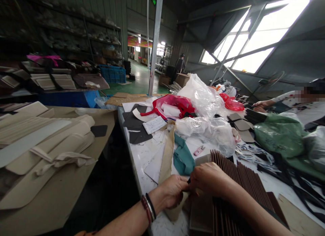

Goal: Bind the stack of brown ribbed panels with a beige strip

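Note:
My left hand (174, 192), with bracelets at the wrist, and my right hand (207, 178) meet over the near part of the white table. Both are closed, fingers pinched together. A short bit of dark strip (189, 181) shows between them; the rest of it is hidden by the fingers. Under my right forearm stands a row of thin brown panels (236, 175), packed edge up. Beyond my hands lie a folded teal cloth piece (183, 158) and small pink thread snips (199, 150). A beige strip (167, 154) runs along beside the left hand.
Clear plastic bags (205, 131) and a red bag (172, 105) are heaped farther back, near a written paper slip (154, 124). At right are a green bag (279, 134) and a co-worker's hand (262, 105). Beyond a dark gap, beige panels (50, 141) cover the left table.

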{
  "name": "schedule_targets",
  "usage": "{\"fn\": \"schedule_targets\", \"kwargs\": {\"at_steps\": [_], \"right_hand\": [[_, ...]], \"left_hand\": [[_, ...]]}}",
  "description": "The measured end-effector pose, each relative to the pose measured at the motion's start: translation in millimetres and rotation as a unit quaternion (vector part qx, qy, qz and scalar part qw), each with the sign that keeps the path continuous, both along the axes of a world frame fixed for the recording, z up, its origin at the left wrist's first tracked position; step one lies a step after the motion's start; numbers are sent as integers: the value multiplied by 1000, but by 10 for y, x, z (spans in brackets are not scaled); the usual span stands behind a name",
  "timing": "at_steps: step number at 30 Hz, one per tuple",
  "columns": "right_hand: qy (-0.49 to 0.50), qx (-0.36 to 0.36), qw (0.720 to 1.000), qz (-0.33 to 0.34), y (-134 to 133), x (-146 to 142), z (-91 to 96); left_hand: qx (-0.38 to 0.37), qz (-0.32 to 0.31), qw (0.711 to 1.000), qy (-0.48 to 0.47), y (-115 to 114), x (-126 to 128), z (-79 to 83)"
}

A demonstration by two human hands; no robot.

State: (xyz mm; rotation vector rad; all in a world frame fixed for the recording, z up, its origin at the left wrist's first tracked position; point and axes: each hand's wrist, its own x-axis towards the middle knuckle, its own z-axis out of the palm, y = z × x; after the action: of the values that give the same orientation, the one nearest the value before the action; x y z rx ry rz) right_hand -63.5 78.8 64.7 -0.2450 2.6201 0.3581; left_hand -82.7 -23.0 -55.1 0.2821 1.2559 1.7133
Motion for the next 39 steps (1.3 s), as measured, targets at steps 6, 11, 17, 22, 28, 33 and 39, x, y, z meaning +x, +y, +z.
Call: {"fn": "schedule_targets", "kwargs": {"at_steps": [6,11,17,22,28,33,39], "right_hand": [[10,18,1000,-10,1,14,-21],[20,20,999,-21,10,3,-42],[26,34,998,-40,11,-14,-51],[11,31,998,-46,-13,-11,10],[-90,2,995,-39,-105,-62,191],[-142,-17,989,-28,-90,-97,223],[-197,-22,980,-21,-61,-173,91]], "left_hand": [[-112,-69,957,257,-158,-79,-62],[-163,-49,824,541,-147,-20,-155],[-109,-17,645,757,-11,27,-329],[66,107,393,911,-18,-37,-292],[152,145,391,896,-38,-43,-273],[171,145,402,888,-41,-40,-267],[176,132,405,887,-51,-31,-230]]}}
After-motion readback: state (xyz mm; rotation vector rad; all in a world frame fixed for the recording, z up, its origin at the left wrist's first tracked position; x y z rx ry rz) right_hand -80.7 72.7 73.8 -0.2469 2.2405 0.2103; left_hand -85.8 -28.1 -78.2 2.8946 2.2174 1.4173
